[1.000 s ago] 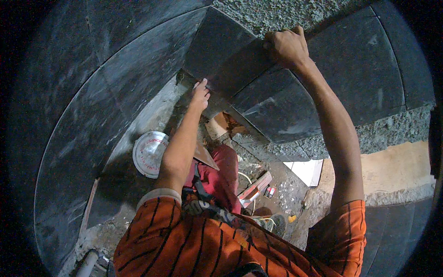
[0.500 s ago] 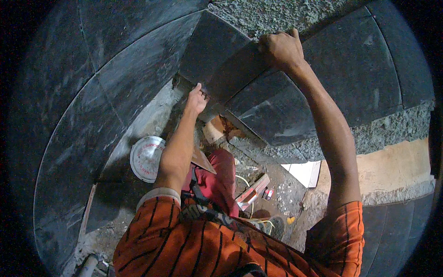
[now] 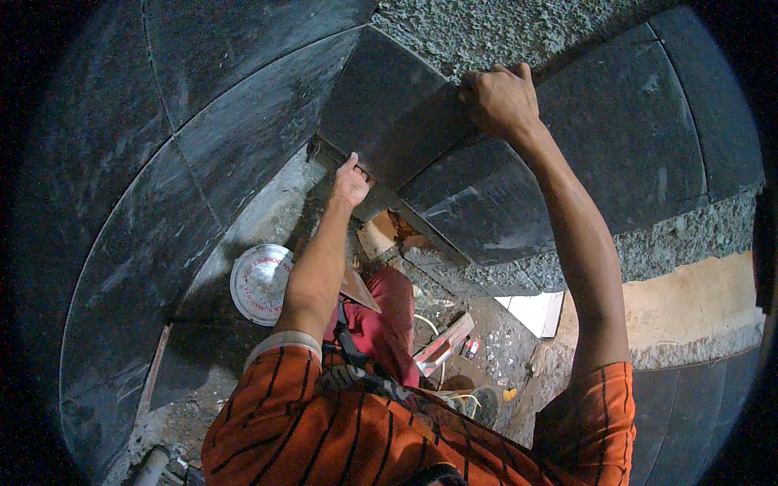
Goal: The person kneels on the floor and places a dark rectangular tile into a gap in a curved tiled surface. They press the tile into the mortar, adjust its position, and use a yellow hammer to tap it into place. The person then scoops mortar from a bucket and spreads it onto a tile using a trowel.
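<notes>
The right hand point(image 3: 500, 99) is clamped over the upper right edge of a dark square tile point(image 3: 391, 109), fingers curled over the rim and knuckles toward the camera, while the left hand point(image 3: 350, 183) presses at the tile's lower edge with its fingers together, the tips seemingly tucked under that edge; how firmly it grips cannot be told. The tile stands tilted on the wall, its lower right side overlapping the laid dark slab point(image 3: 478, 206) there, and to the tile's left more large dark tiles point(image 3: 243, 130) are already set. Above the tile, rough grey mortar point(image 3: 486, 32) is bare. Well below the tile lie a round white lid point(image 3: 261, 283), a white tile offcut point(image 3: 535, 312) and debris on the ground. The likely trouble, as I judge it: the tile is held only at two edges, so a slackened grip could let it slide down toward the ground, and the left fingertips under the lower edge could be pinched if it drops into place.
</notes>
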`<state>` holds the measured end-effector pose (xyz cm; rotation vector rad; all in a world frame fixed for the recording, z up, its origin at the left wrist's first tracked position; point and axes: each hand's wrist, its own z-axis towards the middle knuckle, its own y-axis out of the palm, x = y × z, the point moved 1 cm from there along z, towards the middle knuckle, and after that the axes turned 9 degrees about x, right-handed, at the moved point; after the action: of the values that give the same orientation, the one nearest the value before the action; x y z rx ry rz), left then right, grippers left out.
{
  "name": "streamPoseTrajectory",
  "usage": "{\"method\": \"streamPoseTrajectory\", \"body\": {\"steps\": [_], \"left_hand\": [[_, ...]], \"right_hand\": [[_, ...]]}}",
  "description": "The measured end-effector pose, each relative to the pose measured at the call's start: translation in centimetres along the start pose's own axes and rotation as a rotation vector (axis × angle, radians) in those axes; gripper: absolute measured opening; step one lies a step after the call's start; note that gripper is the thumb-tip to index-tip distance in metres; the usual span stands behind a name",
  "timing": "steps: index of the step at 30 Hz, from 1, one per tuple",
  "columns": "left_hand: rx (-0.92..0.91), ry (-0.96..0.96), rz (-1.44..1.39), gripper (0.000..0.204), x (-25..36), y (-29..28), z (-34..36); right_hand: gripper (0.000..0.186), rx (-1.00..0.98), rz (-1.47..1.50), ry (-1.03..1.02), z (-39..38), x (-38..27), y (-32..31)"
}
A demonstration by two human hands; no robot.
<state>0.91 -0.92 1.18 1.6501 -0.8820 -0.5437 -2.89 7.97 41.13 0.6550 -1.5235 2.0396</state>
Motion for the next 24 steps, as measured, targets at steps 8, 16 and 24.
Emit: {"method": "streamPoseTrajectory", "body": {"steps": [8,16,24], "left_hand": [[-0.131,0.033,-0.004,0.057,-0.2,0.6,-0.2],[-0.039,0.024,0.025,0.054,-0.3,0.6,0.2],[-0.063,0.04,0.021,0.051,-0.4,0.6,0.2]], "right_hand": [[0.02,0.03,0.023,0.012,-0.1,0.2,0.0],[0.023,0.064,-0.015,-0.009,-0.1,0.4,0.5],[0.021,0.06,0.016,-0.001,-0.1,0.4,0.5]]}}
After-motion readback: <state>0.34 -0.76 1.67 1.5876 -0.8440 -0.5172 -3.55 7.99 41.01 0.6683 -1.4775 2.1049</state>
